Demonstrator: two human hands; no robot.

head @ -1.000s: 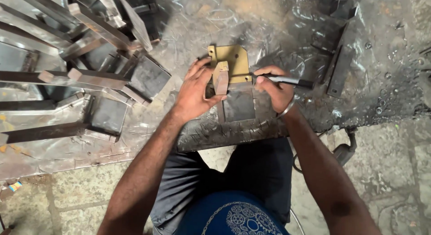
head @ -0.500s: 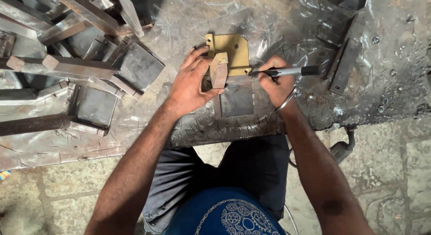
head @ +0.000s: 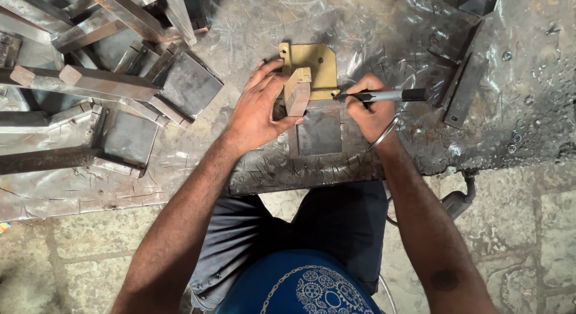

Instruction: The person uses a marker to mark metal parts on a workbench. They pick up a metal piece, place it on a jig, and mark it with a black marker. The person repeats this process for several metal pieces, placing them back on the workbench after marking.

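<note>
The left hand point(head: 259, 110) presses a short rusty steel bar point(head: 297, 92) onto a yellow metal plate point(head: 314, 62); the right hand point(head: 369, 110) pinches a black-capped silver marker point(head: 387, 95) just right of it.

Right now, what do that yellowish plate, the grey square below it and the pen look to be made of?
Yellowish plate: probably painted or coated metal, flat with drilled holes. Grey square: likely bare steel, dull and scuffed. Pen: seemingly plastic, smooth grey barrel, black cap.

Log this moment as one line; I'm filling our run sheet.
left hand: steadies upright metal bar | right hand: holds marker, tip beside yellow template plate | bench: scratched steel table
</note>
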